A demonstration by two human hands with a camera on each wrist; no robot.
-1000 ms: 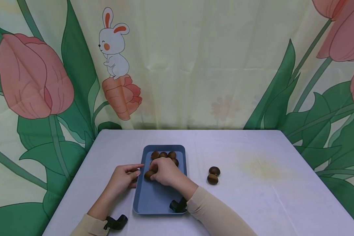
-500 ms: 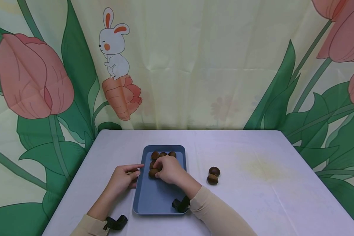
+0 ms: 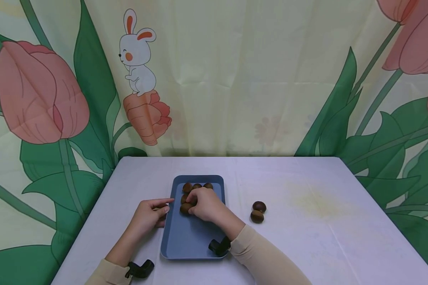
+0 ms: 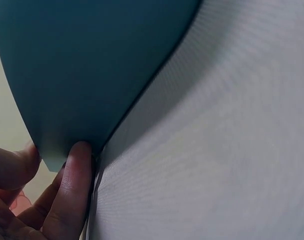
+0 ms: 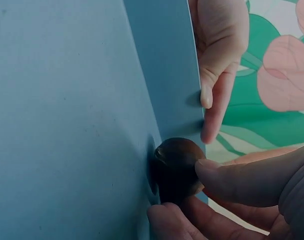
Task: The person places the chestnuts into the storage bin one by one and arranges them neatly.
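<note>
My right hand (image 3: 206,204) is over the blue tray (image 3: 185,245), thumb and fingers pinching a brown chestnut (image 3: 186,208). In the right wrist view this chestnut (image 5: 179,165) sits low against the tray floor, near the side wall. Beyond it are more chestnuts (image 3: 187,187) at the tray's far end, some hidden behind my right hand. At the tray's left side, my left hand (image 3: 148,213) touches the outer wall with mostly straight fingers. The left wrist view has its fingers (image 4: 74,185) against the tray's outer wall (image 4: 86,75).
Right of the tray, two chestnuts lie close together on the white-covered table (image 3: 306,245): a darker one (image 3: 259,206) behind a lighter one (image 3: 257,216). Behind the table hangs a curtain (image 3: 235,79) printed with tulips and a rabbit.
The pinched chestnut has shifted slightly right and away from me, up against the others, and my right hand has moved a little right. My left hand stays in place.
</note>
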